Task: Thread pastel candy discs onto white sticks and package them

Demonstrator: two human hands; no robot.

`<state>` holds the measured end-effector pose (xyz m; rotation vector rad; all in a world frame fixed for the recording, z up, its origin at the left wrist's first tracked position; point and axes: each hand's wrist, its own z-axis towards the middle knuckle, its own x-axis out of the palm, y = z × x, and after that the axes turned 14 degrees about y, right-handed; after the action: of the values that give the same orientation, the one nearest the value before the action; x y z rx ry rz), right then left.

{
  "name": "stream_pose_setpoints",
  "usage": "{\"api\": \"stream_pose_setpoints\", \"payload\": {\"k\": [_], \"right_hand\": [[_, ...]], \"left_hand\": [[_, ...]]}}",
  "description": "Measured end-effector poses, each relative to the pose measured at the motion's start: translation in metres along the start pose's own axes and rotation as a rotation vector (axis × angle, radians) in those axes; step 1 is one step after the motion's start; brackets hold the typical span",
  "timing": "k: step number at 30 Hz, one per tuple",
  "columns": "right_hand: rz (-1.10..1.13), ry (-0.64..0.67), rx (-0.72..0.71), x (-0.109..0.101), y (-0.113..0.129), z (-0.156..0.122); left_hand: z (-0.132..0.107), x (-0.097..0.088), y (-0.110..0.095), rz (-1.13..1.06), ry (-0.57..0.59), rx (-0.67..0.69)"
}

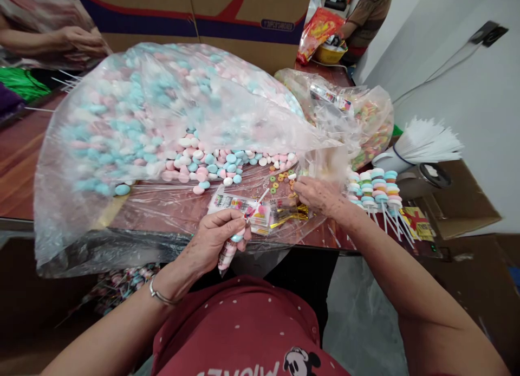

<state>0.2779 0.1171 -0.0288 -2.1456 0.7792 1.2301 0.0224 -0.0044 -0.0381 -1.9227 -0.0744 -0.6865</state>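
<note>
My left hand [225, 229] is closed around a candy skewer [228, 252] of pink, white and blue pieces in a clear wrapper. Its white stick [263, 196] points up and away, past the gathered wrapper end at my thumb. My right hand [319, 196] is over the table with its fingers bent together; what they hold, if anything, is hidden. Just beside those fingers lie gold twist ties [290, 216] and small ring-shaped candies [280, 178]. Between my hands sit printed clear wrappers [235, 203].
A large clear bag [122, 110] spills pastel candies [203, 162]. Finished-looking skewers [377, 189] lie at right, near a cup of white sticks [394, 159]. Behind are a bag of ring candies [371, 121] and a cardboard box [227, 18]. Another person's hand [81, 43] is at upper left.
</note>
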Motion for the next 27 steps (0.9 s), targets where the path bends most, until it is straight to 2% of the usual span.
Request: {"api": "stream_pose_setpoints", "payload": {"k": [3,6,10,15,20,23,27], "right_hand": [[-0.003,0.030,-0.049,-0.005,0.001,-0.005],[-0.016,0.081,-0.082,-0.014,0.005,-0.011],[-0.048,0.082,0.018,-0.023,0.008,-0.016],[-0.002,0.020,0.176,-0.021,0.007,-0.016],[-0.004,0.066,0.189,-0.025,0.012,-0.022],[-0.026,0.028,0.192,-0.030,0.014,-0.028],[-0.035,-0.092,0.180,-0.029,0.015,-0.031]], "left_hand": [[0.001,-0.001,-0.003,-0.024,-0.032,0.067],[0.001,0.000,-0.003,-0.018,-0.010,0.049],[0.001,0.001,0.000,-0.011,0.011,0.022],[0.001,0.000,0.001,-0.025,-0.011,0.091],[0.000,-0.005,-0.004,-0.041,-0.044,0.135],[-0.002,-0.006,-0.007,-0.053,-0.057,0.144],[-0.002,-0.003,-0.008,-0.055,-0.068,0.140]]}}
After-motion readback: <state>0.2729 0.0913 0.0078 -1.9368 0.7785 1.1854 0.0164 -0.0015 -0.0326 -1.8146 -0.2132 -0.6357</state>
